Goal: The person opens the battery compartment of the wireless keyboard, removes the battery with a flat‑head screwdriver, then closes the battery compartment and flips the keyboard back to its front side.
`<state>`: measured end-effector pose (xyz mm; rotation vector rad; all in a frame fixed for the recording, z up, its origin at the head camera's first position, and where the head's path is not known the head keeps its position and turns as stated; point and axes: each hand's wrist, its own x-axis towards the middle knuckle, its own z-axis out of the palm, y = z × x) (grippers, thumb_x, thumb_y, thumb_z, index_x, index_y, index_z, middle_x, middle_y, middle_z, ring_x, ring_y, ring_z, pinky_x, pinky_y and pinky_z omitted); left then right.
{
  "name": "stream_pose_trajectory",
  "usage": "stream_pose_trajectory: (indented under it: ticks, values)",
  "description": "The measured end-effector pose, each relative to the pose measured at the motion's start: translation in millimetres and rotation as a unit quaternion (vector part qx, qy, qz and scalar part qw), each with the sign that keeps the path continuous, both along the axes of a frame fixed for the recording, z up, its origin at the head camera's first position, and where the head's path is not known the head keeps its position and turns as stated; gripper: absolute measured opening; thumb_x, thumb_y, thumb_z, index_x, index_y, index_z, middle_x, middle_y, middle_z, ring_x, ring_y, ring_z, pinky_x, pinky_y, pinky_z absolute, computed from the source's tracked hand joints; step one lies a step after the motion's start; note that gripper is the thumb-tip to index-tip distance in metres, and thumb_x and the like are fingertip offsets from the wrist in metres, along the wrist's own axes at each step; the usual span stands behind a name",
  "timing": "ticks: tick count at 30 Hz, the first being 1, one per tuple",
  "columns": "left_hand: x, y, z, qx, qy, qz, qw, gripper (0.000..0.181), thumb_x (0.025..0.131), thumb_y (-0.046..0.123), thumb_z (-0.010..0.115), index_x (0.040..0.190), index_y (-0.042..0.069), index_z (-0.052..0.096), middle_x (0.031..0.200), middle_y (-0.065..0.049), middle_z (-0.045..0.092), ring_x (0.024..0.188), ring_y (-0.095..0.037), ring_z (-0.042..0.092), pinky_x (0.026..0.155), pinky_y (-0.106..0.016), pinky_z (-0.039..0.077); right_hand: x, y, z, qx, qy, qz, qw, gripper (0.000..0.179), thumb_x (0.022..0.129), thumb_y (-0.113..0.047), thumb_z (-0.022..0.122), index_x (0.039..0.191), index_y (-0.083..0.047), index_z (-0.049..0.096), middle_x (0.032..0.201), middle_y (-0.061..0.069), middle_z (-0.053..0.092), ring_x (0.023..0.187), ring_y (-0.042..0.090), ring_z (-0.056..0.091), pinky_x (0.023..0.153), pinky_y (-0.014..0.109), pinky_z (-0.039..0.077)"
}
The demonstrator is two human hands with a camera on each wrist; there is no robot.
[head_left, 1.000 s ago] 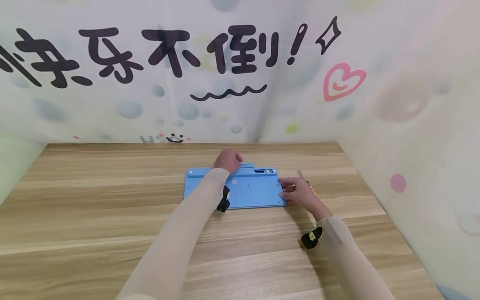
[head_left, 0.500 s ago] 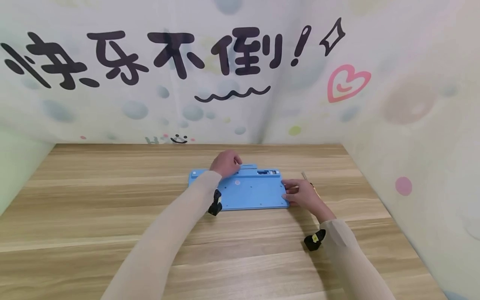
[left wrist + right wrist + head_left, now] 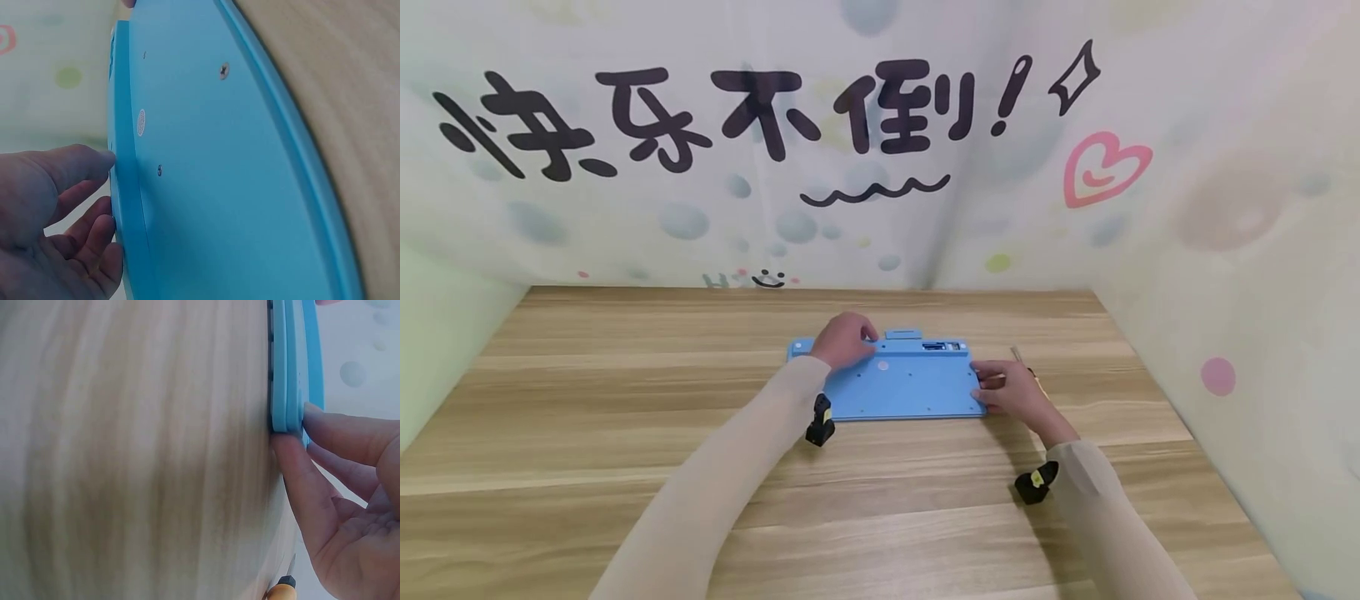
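A light blue keyboard (image 3: 910, 387) lies face down on the wooden table, with its screws and raised back ridge showing. An uncovered slot (image 3: 934, 346) sits near the right end of that ridge. My left hand (image 3: 844, 342) is at the ridge, fingers loosely bent; in the left wrist view its thumb (image 3: 94, 164) is at the ridge. At the keyboard's right edge my right hand (image 3: 1015, 392) pinches the side between thumb (image 3: 337, 431) and finger. Just behind the back edge shows a small flat blue piece (image 3: 903, 333); whether it is attached, I cannot tell.
Beside the right hand lies a screwdriver (image 3: 284, 590) with an orange handle, partly hidden in the head view. A printed cloth (image 3: 865, 200) hangs behind the table (image 3: 625, 417) and another wall of cloth (image 3: 1225, 250) borders its right side.
My left hand has drawn away from the small blue piece, moving left and toward me along the ridge. The right hand keeps its hold. The head view has shifted slightly.
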<state>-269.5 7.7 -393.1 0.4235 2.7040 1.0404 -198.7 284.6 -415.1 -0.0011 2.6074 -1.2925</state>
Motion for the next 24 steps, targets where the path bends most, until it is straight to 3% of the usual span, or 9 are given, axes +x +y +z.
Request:
stream_pose_trajectory:
  ticks: [11,24]
  values:
    - [5.9,-3.3,-3.0,0.050,-0.005,0.010,0.9987,0.021,0.085,-0.001,0.060,0.105,0.002,0.065,0.108,-0.010,0.058,0.102,-0.023,0.051,0.090,-0.035,0.042,-0.9,0.2,-0.7,0.010,0.002,0.002,0.9999,0.049,0.083,-0.001,0.064,0.130,0.003,0.048,0.120,0.024,0.053,0.106,0.035,0.054,0.069,0.033,0.053]
    - [7.8,-5.8,-10.5,0.093,-0.011,0.039,0.9948,0.019,0.085,0.001,0.062,0.104,0.003,0.067,0.107,-0.009,0.057,0.098,-0.023,0.050,0.087,-0.035,0.042,-7.9,6.7,4.2,0.006,-0.015,0.019,0.9997,0.049,0.080,-0.005,0.069,0.125,0.004,0.052,0.101,0.017,0.057,0.084,0.021,0.058,0.065,0.034,0.054]
